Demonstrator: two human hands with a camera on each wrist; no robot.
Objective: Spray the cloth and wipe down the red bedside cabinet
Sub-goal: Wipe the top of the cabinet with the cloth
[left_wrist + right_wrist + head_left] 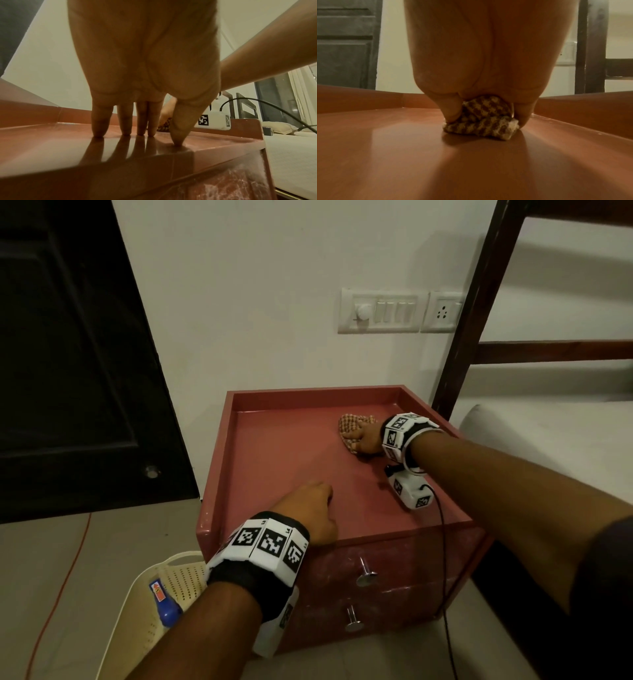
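Observation:
The red bedside cabinet (pixel 284 460) has a raised rim round its top. My right hand (pixel 364 436) is at the back right of the top and grips a bunched brown-and-cream checkered cloth (pixel 347 422). In the right wrist view the thumb and the outer fingers curl round the cloth (pixel 481 121), pressing it onto the glossy top (pixel 402 148). My left hand (pixel 308 508) is near the front edge. Its straight fingers (pixel 126 121) stand on their tips on the top (pixel 51 142) and hold nothing. A blue spray bottle (pixel 166 604) lies in a cream basket (pixel 178 556) at the lower left.
Two drawers with metal knobs (pixel 365 573) face me. A black cable (pixel 445 559) hangs from my right wrist over the cabinet front. A dark bed post (pixel 472 302) and a mattress (pixel 548 433) stand to the right, a dark door (pixel 68 354) to the left, and a switch panel (pixel 380 309) is on the wall.

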